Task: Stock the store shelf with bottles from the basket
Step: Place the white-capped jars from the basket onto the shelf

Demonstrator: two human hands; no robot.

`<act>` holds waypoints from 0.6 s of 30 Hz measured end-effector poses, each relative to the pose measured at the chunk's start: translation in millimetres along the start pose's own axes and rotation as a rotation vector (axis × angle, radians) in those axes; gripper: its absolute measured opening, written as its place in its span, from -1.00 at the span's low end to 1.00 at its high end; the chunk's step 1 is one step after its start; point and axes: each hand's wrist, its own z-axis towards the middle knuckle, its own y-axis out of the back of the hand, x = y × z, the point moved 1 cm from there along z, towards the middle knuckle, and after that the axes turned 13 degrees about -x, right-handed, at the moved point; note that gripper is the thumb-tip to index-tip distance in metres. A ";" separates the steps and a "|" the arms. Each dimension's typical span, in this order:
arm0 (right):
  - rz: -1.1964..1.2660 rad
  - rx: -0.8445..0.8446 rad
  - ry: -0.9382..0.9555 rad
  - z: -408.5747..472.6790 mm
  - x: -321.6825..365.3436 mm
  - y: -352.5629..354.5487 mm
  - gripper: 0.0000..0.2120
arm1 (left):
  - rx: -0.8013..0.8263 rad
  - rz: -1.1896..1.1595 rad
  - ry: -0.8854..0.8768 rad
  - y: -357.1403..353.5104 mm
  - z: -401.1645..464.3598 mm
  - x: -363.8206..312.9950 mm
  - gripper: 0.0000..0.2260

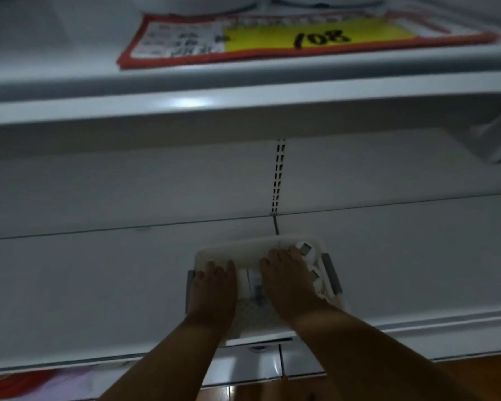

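Observation:
A white plastic basket (237,246) with grey side handles sits on the lower white shelf (99,285), just in front of me. Several white bottles lie in it; one (305,249) shows at the far right corner and another (247,280) between my hands. My left hand (211,287) reaches down into the left half of the basket, back of the hand up. My right hand (287,277) lies over the bottles in the right half, its fingertips beside the corner bottle. What sits under either palm is hidden, and the picture is dim and blurred.
The upper shelf (243,105) overhangs close above, carrying a red and yellow price sign (301,39) and white containers at the back. A slotted upright (278,178) runs down the back panel. The wooden floor (243,392) shows below the shelf edge.

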 end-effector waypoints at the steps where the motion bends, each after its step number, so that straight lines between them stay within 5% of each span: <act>1: 0.051 0.015 0.007 -0.5 -0.6 -0.5 -0.76 | -0.068 -0.027 -0.038 6.0 -2.0 4.7 -0.47; 5: 0.360 0.116 0.050 -4.3 -15.0 14.7 -0.53 | -0.176 -0.151 -0.190 37.4 -11.1 30.6 -0.40; 11: 0.847 0.244 -0.222 -21.3 -63.5 101.1 -0.32 | 0.114 -0.925 0.254 103.4 -51.0 54.8 -0.52; 18: 1.233 0.344 -0.442 -85.1 -81.7 258.6 -0.35 | 0.263 -1.432 0.329 234.7 -122.3 42.3 -0.60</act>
